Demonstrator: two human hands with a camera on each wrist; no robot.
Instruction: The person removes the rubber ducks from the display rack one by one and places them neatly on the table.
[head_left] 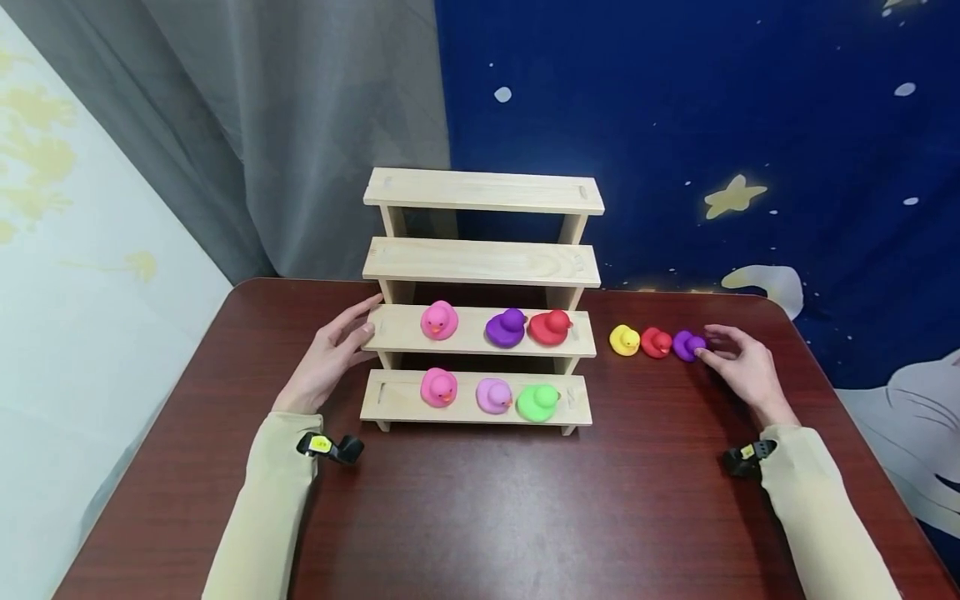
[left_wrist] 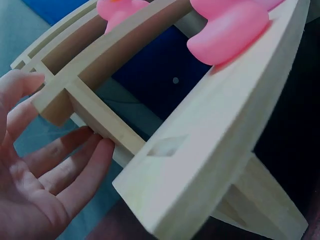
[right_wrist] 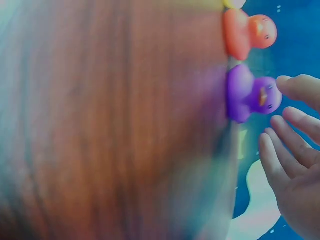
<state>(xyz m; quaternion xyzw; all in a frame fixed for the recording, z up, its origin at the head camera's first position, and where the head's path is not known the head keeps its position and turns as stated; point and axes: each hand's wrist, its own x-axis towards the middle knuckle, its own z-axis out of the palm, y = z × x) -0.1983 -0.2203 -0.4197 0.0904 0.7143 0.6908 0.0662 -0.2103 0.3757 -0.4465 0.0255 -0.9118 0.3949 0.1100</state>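
A four-tier wooden shelf (head_left: pixel 480 260) stands at the table's middle. At its left end my left hand (head_left: pixel 318 371) rests its fingertips against the side upright; in the left wrist view the fingers (left_wrist: pixel 82 180) are loosely bent at the wood. On the second tier from the bottom sit a pink duck (head_left: pixel 438 321), a purple duck (head_left: pixel 506 328) and a red duck (head_left: pixel 550 328). The bottom tier bears a pink duck (head_left: pixel 438 388), a lilac duck (head_left: pixel 494 396) and a green duck (head_left: pixel 538 403). My right hand (head_left: pixel 746 375) has its fingers spread beside another purple duck (right_wrist: pixel 242 95), thumb at its head.
Left of that purple duck, a red duck (head_left: pixel 656 342) and a yellow duck (head_left: pixel 625 340) stand in a row on the dark brown table (head_left: pixel 480 517). Behind hang a grey curtain (head_left: pixel 315 125) and a blue starry cloth (head_left: pixel 637 125).
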